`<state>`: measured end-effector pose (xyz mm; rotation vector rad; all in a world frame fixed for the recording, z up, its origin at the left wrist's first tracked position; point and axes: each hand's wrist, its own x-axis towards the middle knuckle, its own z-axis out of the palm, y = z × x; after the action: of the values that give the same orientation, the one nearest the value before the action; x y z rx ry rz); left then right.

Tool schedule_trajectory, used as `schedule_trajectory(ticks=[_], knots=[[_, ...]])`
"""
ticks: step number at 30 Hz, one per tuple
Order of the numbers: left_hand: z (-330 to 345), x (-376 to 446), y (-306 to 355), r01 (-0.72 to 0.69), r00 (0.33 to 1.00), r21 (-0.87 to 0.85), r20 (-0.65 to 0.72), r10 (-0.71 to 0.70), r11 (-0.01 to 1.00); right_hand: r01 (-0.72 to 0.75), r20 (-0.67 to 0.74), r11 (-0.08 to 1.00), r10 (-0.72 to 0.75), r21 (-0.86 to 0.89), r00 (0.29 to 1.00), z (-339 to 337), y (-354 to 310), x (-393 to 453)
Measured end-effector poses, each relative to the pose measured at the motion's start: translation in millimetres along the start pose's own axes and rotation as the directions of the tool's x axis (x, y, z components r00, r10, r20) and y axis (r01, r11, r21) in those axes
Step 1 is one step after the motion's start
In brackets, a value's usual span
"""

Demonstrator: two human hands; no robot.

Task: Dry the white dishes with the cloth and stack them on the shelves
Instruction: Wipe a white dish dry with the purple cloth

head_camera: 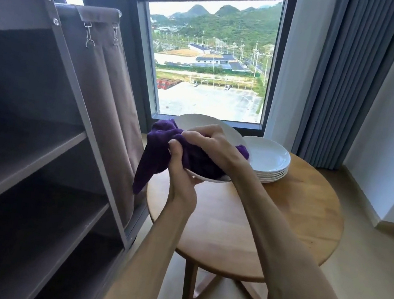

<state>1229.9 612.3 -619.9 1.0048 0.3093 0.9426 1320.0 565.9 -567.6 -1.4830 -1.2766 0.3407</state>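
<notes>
Round wooden table is bearing a plate stack. Left hand is gripping a white dish; right hand is clutching the purple cloth against it.

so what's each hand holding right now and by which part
The left hand grips the white dish by its near rim, thumb on top. The right hand presses the bunched purple cloth into the dish.

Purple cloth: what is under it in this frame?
The purple cloth lies bunched inside a white dish held above the table. The dish's rim shows; its centre is covered by the cloth and the right hand.
</notes>
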Motion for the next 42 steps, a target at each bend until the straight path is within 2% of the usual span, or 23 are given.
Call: schedule_trajectory(ticks=[3, 5, 8, 11, 15, 18, 20, 22, 24, 26, 29, 31, 34, 37, 40, 42], knots=[[-9, 4, -4, 0.092, 0.996, 0.003, 0.022, -0.092, 0.996, -0.008, -0.028, 0.995, 0.005, -0.097, 1.0, 6, 5, 10], [-19, 8, -2, 0.132, 0.987, 0.054, 0.082, -0.136, 0.99, 0.026, -0.118, 0.973, -0.055, -0.229, 0.992, 9, 10, 16], [-32, 13, 4, 0.145, 0.981, 0.181, 0.1, -0.165, 0.973, 0.015, -0.279, 0.889, -0.16, -0.457, 0.947, 5, 18, 26], [-42, 17, 13, 0.067, 0.981, 0.298, 0.153, -0.117, 0.952, -0.09, -0.457, 0.879, -0.154, -0.468, 0.876, -7, 27, 34], [-40, 16, 20, 0.014, 0.994, 0.216, 0.106, -0.038, 0.976, -0.278, -0.648, 0.915, 0.025, -0.292, 0.761, -22, 48, 27], [-22, 12, 6, -0.078, 0.994, 0.172, 0.093, 0.063, 0.982, -0.276, -0.632, 0.927, 0.058, -0.253, 0.773, -2, 61, 14], [-14, 8, -6, -0.164, 0.983, 0.257, 0.121, 0.137, 0.952, -0.242, -0.615, 0.96, 0.108, -0.14, 0.781, 12, 62, 7], [-12, 10, -14, -0.191, 0.978, 0.335, 0.146, 0.149, 0.923, -0.187, -0.632, 0.982, 0.133, -0.019, 0.763, 15, 59, 3], [-12, 16, -17, -0.144, 0.985, 0.416, 0.145, 0.091, 0.898, -0.117, -0.62, 0.992, 0.125, 0.054, 0.774, 18, 55, -2], [-11, 22, -18, -0.084, 0.99, 0.418, 0.135, 0.03, 0.905, -0.043, -0.572, 0.989, 0.117, 0.142, 0.812, 24, 46, -8], [-12, 33, -17, 0.002, 0.995, 0.264, 0.092, -0.027, 0.965, 0.052, -0.429, 0.954, 0.084, 0.296, 0.899, 29, 34, -14], [-17, 42, -14, 0.032, 0.996, 0.209, 0.076, -0.049, 0.977, 0.04, -0.316, 0.944, 0.069, 0.327, 0.946, 27, 31, -17], [-23, 53, -4, -0.048, 0.999, 0.295, 0.004, 0.049, 0.954, -0.055, -0.174, 0.975, 0.094, 0.215, 0.98, 27, 35, -20], [-32, 55, 3, -0.112, 0.993, 0.38, 0.005, 0.12, 0.918, -0.258, -0.137, 0.965, 0.251, -0.036, 0.958, 21, 58, -25], [-41, 41, -2, -0.086, 0.996, 0.398, 0.046, 0.074, 0.914, -0.425, -0.227, 0.812, 0.362, -0.399, 0.904, 16, 79, -26], [-45, 32, -4, -0.021, 1.0, 0.346, 0.015, 0.017, 0.938, -0.491, -0.4, 0.749, 0.325, -0.445, 0.857, 16, 88, -24]])
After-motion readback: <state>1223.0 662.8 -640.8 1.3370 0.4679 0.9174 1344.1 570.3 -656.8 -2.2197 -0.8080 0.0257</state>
